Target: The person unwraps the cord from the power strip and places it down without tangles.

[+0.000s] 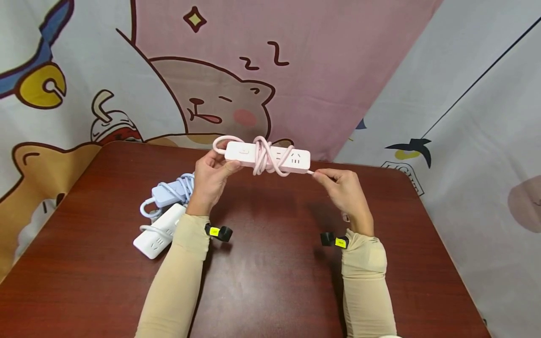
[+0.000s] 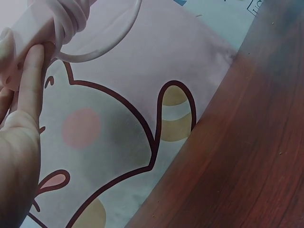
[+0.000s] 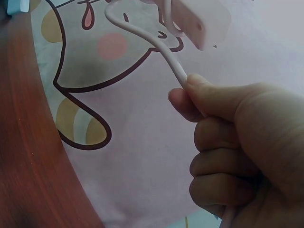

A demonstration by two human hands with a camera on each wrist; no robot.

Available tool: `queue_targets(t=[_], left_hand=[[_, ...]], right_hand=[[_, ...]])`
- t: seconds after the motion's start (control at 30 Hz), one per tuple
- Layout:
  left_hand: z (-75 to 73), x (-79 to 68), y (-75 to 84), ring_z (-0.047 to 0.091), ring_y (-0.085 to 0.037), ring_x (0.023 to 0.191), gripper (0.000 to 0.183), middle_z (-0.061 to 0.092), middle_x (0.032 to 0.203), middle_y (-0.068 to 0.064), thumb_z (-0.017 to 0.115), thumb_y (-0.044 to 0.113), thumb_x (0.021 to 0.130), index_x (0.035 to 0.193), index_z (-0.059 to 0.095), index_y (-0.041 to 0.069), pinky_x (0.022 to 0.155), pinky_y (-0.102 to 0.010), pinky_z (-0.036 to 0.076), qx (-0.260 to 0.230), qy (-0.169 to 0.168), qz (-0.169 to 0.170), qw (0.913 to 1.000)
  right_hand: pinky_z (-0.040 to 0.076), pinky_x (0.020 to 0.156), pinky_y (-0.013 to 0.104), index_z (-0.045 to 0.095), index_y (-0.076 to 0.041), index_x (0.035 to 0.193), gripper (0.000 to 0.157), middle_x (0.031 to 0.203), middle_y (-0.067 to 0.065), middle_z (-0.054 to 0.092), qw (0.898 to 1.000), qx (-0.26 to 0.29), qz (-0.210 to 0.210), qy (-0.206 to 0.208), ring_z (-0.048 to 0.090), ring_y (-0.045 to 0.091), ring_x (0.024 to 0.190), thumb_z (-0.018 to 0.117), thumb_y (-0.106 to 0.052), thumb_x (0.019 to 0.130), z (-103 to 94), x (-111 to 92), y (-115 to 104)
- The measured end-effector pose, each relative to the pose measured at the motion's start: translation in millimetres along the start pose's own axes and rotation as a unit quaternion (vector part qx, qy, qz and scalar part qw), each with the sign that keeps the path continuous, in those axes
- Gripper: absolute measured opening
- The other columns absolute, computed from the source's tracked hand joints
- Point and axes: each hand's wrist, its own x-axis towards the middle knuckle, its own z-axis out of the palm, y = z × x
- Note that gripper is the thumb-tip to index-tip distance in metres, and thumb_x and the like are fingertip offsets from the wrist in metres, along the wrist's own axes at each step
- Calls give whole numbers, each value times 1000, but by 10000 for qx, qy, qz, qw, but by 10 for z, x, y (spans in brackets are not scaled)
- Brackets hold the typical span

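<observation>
A white and pink power strip is held up above the far part of the table, its pink cord wound round the middle. My left hand grips the strip's left end, thumb in front. In the left wrist view, fingers lie along the strip's body. Off the strip's right end, my right hand pinches a length of the cord between thumb and forefinger; its other fingers are curled. The strip's far side is hidden.
Left of my left forearm, a blue power strip with its cord wrapped lies on the brown table. A white power strip lies just nearer, partly behind the sleeve. A cartoon-printed cloth hangs behind the table's far edge.
</observation>
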Motion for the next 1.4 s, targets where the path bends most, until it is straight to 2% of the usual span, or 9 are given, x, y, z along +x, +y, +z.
queue_targets(t=[0.23, 0.4, 0.57, 0.83, 1.03, 1.2, 1.3, 1.4], left_hand=[[12, -6, -15, 70, -13, 101, 54, 68, 121, -5, 71, -10, 88, 139, 54, -4, 86, -28, 61, 11, -252, -55, 9997], [16, -5, -29, 68, -15, 105, 50, 68, 124, -8, 73, -7, 88, 136, 57, -4, 88, -30, 61, 40, -410, -62, 9991], [18, -12, -45, 69, -14, 104, 53, 69, 122, -7, 74, -5, 88, 137, 54, -7, 86, -29, 61, 79, -421, -120, 9990], [31, -23, -50, 69, -13, 101, 53, 68, 120, -5, 74, -5, 88, 137, 54, -8, 86, -27, 61, 181, -431, -226, 9987], [25, -19, -60, 69, -13, 101, 53, 68, 122, -6, 78, 1, 86, 135, 57, -5, 86, -27, 61, 199, -493, -218, 9984], [28, -17, -64, 70, -13, 101, 53, 68, 122, -7, 78, 1, 86, 135, 57, -4, 85, -28, 61, 203, -555, -210, 9980], [28, -18, -64, 70, -13, 101, 53, 68, 122, -6, 77, -1, 87, 136, 56, -4, 85, -28, 61, 219, -578, -195, 9979], [28, -17, -66, 70, -14, 102, 53, 68, 122, -6, 77, 0, 87, 135, 57, -5, 86, -28, 61, 232, -606, -190, 9977]], right_hand=[[40, 62, 21, 79, -6, 111, 27, 100, 12, 78, 9996, -61, -6, 258, 52, 17, 71, 70, -28, 98, -11, -4, 14], [38, 58, 21, 79, -6, 110, 26, 96, 13, 77, 9991, 24, 0, 423, 48, 12, 66, 70, -28, 98, -25, 0, 19], [36, 57, 19, 80, -6, 109, 27, 90, 15, 75, 9976, 151, 63, 676, 45, 6, 64, 70, -29, 98, -34, 5, 19], [41, 63, 14, 80, -8, 109, 27, 100, 13, 78, 9946, 213, 71, 1010, 51, 3, 70, 71, -30, 97, -91, -15, -27], [43, 65, 12, 81, -6, 106, 27, 98, 14, 78, 9912, 444, 45, 1242, 52, 0, 71, 72, -29, 96, -114, -27, -79], [42, 62, 14, 81, -5, 105, 24, 95, 15, 77, 9867, 688, 4, 1471, 50, 1, 67, 73, -26, 96, -110, -28, -116], [41, 60, 15, 81, -5, 104, 22, 89, 9, 76, 9837, 763, -72, 1626, 48, 1, 64, 73, -24, 96, -113, -31, -149], [42, 60, 15, 81, -3, 104, 22, 85, -8, 73, 9805, 867, -125, 1761, 50, 0, 64, 73, -22, 96, -118, -32, -174]])
